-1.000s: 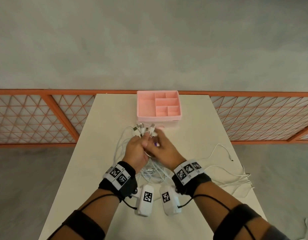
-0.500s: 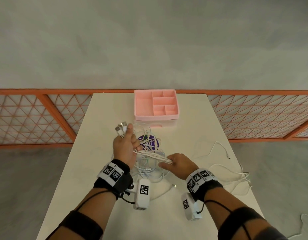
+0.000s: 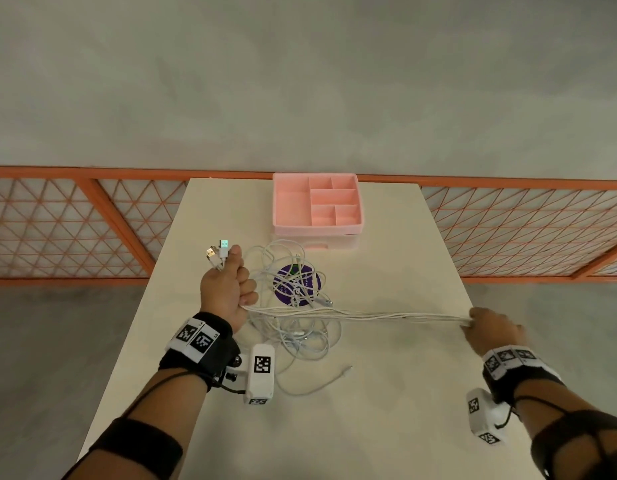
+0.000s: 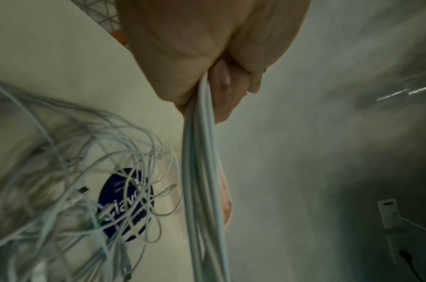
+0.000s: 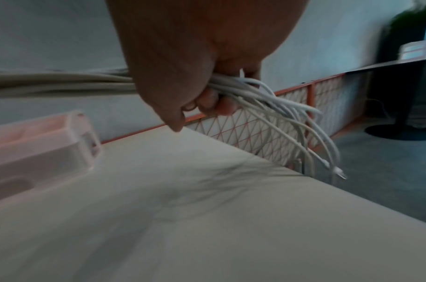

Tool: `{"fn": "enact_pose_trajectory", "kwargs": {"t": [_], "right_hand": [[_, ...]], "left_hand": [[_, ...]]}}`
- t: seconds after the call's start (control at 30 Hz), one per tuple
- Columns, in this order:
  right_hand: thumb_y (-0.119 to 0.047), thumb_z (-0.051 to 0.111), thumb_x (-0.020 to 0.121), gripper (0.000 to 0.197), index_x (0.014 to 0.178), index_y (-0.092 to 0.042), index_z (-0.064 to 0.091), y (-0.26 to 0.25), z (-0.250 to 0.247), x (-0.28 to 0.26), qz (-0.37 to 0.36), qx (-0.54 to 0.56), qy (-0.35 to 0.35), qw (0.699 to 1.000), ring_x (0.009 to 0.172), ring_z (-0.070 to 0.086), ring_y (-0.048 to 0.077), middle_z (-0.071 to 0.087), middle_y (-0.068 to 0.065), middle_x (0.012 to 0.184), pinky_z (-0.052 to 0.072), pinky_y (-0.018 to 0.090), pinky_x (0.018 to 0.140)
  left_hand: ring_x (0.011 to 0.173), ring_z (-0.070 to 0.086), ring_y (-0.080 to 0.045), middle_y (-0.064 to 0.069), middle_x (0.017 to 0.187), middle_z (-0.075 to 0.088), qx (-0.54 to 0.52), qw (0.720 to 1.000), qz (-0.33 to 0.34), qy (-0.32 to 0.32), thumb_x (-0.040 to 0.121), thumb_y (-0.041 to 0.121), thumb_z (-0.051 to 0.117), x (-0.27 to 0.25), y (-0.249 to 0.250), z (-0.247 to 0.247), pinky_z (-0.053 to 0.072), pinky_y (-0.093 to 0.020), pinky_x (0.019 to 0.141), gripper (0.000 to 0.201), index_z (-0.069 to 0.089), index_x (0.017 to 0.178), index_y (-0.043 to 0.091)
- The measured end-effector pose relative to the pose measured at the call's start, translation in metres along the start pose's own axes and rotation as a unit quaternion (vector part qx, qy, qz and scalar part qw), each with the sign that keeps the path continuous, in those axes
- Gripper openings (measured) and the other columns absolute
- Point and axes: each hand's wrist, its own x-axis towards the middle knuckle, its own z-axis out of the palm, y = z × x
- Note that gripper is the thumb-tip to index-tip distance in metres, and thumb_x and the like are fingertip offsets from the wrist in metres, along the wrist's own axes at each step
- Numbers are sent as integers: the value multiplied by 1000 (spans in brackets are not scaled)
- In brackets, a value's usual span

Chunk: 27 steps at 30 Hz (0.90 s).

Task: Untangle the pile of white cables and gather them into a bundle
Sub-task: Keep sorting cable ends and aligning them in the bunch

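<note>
Stretching taut between fists: white cables (image 3: 355,315), left hand (image 3: 227,289) and right hand (image 3: 490,332) both gripping.

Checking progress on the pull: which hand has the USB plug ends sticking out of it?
The left hand: USB plugs stick up above its fist. The right hand grips only the cable strands.

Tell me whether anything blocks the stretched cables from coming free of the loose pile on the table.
Possibly. The stretched cables, held by the left hand and right hand, pass over the tangled pile. Whether any pile loop snags them cannot be told.
</note>
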Motion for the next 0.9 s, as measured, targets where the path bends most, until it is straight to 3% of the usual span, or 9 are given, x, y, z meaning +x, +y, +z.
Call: {"fn": "enact_pose_trajectory", "kwargs": {"t": [0.1, 0.17, 0.27, 0.33, 0.4, 0.5, 0.67, 0.73, 0.9], "right_hand": [[-24, 47, 94, 18, 91, -22, 65, 11, 0, 2, 46, -9, 53, 997, 83, 58, 23, 58, -1, 78, 45, 37, 86], [-24, 46, 95, 20, 99, -22, 65, 12, 9, -1, 36, -20, 28, 999, 99, 57, 25, 61, 1, 93, 47, 38, 86], [-38, 50, 93, 26, 111, -23, 62, 8, 38, -10, -7, -47, -93, 995, 113, 54, 26, 60, 1, 116, 48, 39, 95], [-52, 60, 84, 39, 115, -28, 59, 0, 52, -16, -39, -111, -183, 976, 121, 51, 27, 56, -1, 124, 36, 45, 111], [-50, 70, 71, 42, 108, -36, 56, -7, 51, -19, -40, -160, -245, 955, 123, 50, 26, 53, -3, 122, 23, 49, 114], [-32, 69, 51, 41, 91, -30, 58, -13, 60, 6, -53, -107, -302, 946, 108, 62, 25, 64, 1, 118, 44, 39, 100], [-14, 51, 91, 26, 111, -15, 67, -76, 6, 2, -125, 86, -226, 962, 119, 58, 26, 62, 7, 125, 43, 31, 102], [-12, 51, 92, 23, 106, -16, 69, -105, -7, -8, -167, 145, -186, 957, 112, 60, 25, 65, 6, 119, 45, 28, 96], [-16, 50, 92, 20, 81, -23, 65, -164, 5, -52, -271, 154, -257, 915, 86, 63, 23, 66, 4, 91, 46, 25, 76]], "left_hand": [[35, 18, -4, 11, 48, 24, 42, 997, -48, -41, 102, 35, 52, -5, -6, 2, 17, -14, 34, 34, 46, 71, 24], [37, 18, -4, 11, 49, 24, 102, 991, -55, -63, 101, 36, 54, -9, -12, 2, 17, -14, 35, 34, 46, 70, 23], [40, 17, -5, 10, 51, 25, 153, 985, -53, -66, 100, 35, 56, -12, -20, -1, 15, -15, 37, 35, 45, 68, 24], [41, 17, -6, 9, 53, 23, 165, 982, -61, -64, 99, 34, 57, -11, -24, -3, 15, -15, 38, 35, 44, 69, 24], [40, 16, -7, 8, 53, 22, 181, 978, -74, -69, 99, 33, 59, -10, -27, -4, 15, -14, 38, 37, 39, 69, 25], [41, 16, -8, 7, 54, 20, 220, 969, -79, -79, 98, 34, 60, -10, -31, -4, 15, -15, 40, 41, 34, 67, 26], [39, 18, -8, 7, 51, 22, 236, 967, -58, -70, 97, 30, 63, -10, -34, -1, 16, -16, 41, 44, 32, 66, 25], [39, 19, -8, 7, 51, 23, 238, 967, -53, -67, 96, 27, 64, -11, -34, -1, 17, -17, 41, 42, 35, 66, 24], [42, 19, -8, 6, 55, 23, 241, 964, -73, -84, 94, 24, 67, -14, -33, -3, 18, -17, 40, 36, 40, 70, 24]]}}
